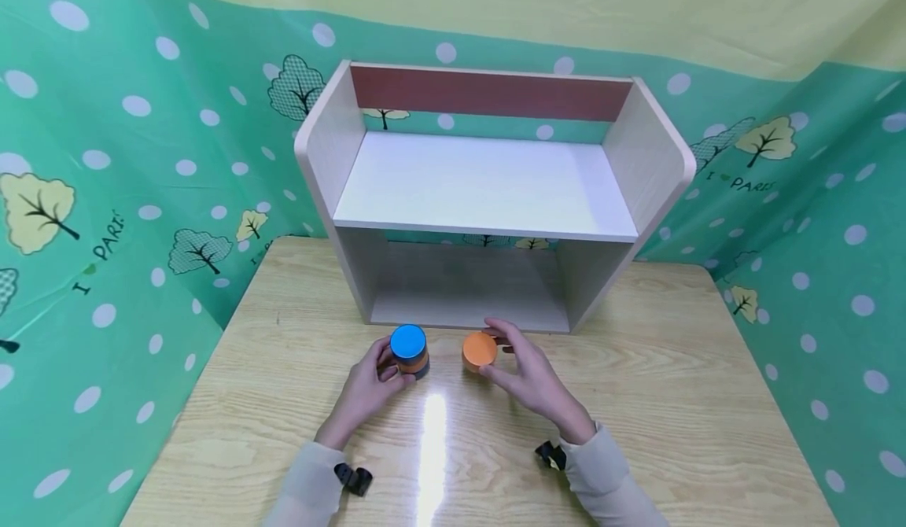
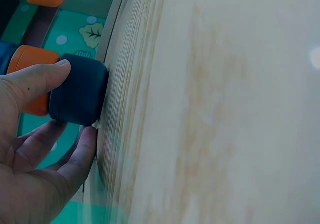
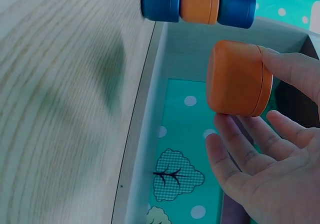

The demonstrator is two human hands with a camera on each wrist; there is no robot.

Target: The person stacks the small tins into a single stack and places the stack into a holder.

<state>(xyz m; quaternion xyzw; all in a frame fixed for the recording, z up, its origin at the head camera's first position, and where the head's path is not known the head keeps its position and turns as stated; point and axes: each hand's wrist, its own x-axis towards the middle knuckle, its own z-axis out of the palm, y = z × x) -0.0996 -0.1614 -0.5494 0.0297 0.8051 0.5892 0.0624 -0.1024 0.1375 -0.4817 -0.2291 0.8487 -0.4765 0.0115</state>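
Note:
A stack of three small round containers stands on the table: a blue one [image 1: 408, 341] on top, an orange one [image 3: 198, 2] in the middle and a dark blue one [image 2: 80, 91] at the bottom. My left hand [image 1: 370, 381] grips the stack from its left side, with the thumb across the lower two containers in the left wrist view. To the right, my right hand [image 1: 527, 374] holds a separate orange container [image 3: 235, 78] between thumb and fingers. That container is raised off the table, its lid facing up in the head view.
Behind the hands stands a white two-level shelf unit [image 1: 481, 185] with a reddish back strip. Its lower board [image 1: 470, 283] lies just beyond the containers. The wood-grain table [image 1: 672, 401] extends on both sides. A green dotted cloth [image 1: 141, 197] hangs around it.

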